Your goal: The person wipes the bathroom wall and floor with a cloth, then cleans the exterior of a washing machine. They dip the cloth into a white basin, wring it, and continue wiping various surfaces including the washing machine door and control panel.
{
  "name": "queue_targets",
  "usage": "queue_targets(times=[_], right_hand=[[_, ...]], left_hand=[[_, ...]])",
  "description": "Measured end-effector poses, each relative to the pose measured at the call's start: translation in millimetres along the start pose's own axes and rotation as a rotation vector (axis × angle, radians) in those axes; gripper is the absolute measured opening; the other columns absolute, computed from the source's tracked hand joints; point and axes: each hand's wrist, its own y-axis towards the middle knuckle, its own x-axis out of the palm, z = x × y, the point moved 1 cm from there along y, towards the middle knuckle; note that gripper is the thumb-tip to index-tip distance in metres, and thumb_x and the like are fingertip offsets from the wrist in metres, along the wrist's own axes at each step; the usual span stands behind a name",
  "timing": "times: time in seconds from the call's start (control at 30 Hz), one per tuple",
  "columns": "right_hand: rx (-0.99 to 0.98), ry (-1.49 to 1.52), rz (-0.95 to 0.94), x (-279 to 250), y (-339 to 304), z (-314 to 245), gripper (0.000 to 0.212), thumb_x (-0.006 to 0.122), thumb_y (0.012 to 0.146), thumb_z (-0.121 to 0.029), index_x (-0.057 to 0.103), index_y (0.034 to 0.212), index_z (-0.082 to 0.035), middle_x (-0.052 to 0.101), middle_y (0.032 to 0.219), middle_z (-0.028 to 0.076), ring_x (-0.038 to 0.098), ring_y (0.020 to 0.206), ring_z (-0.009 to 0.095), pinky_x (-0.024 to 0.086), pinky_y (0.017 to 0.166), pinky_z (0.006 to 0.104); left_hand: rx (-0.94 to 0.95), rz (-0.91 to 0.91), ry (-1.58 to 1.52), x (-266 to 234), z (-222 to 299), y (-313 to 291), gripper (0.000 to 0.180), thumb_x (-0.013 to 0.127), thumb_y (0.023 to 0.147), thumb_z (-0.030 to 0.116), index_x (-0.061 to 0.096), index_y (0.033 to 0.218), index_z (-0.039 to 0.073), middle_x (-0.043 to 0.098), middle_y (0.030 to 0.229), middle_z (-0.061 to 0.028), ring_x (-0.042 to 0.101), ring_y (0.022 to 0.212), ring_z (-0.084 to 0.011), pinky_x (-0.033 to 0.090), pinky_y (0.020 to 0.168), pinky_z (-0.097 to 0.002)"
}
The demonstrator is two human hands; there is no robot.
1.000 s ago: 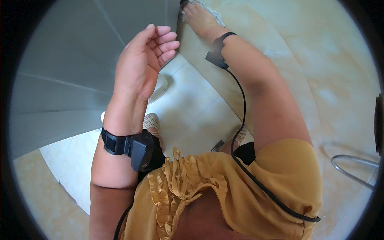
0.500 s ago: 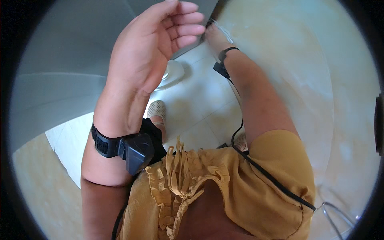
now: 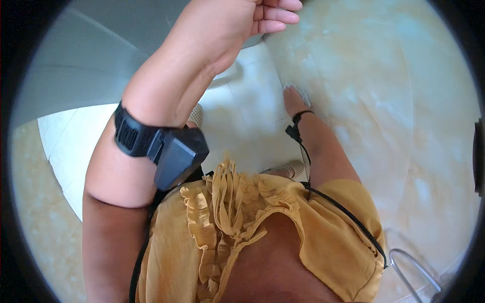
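Showing as a pale fringe around the fingers and along the outer side of the right hand [image 3: 294, 102], a crumpled cloth [image 3: 304, 94] lies against a marbled surface [image 3: 384, 101] in cream and beige. Whether that surface is wall or floor is hard to tell. It fills the right side of the view, and beside it run white floor tiles [image 3: 247, 118], with the person's perforated shoes [image 3: 293, 167] on them. A broad grey panel [image 3: 86, 65] takes up the upper left.

The cloth is at the right hand and mostly covered by it; the hand is small in view, so one cannot tell whether its fingers grip the cloth or lie flat on it. The left hand [image 3: 268, 14] is well apart from the cloth, near the panel's edge, its fingers loosely bent with nothing seen in them and its top cut off by the frame.

A black strap with a box [image 3: 181, 157] circles the left forearm. A black cable [image 3: 347, 211] crosses the yellow top [image 3: 169, 237], and a bent metal tube [image 3: 415, 261] stands at the lower right.
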Motion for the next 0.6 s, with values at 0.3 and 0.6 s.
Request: queue_targets(times=[0.3,0.6], right_hand=[[-0.215,0.190,-0.229,-16.0,-199.7,-2.5,0.034,0.058,0.093,-0.026,0.071,0.123,-0.014,0.061,0.136,0.008,0.051,0.130,0.027,0.034,0.114,0.0420],[0.703,-0.001,0.507,-196.3,-362.4,182.9,0.045,0.055,0.094,-0.015,0.057,0.139,-0.016,0.053,0.148,0.009,0.047,0.140,0.027,0.036,0.116,0.0475]], left_hand=[[0.065,-0.104,-0.135,-7.5,1.0,2.9,0.028,0.050,0.107,0.025,0.064,0.101,0.001,0.067,0.089,-0.0066,0.066,0.074,-0.0146,0.057,0.066,-0.0249],[0.055,-0.107,-0.088,-5.1,-22.3,-12.7,0.028,0.052,0.105,0.027,0.066,0.101,0.004,0.069,0.086,-0.0058,0.067,0.073,-0.0148,0.057,0.064,-0.0259]])
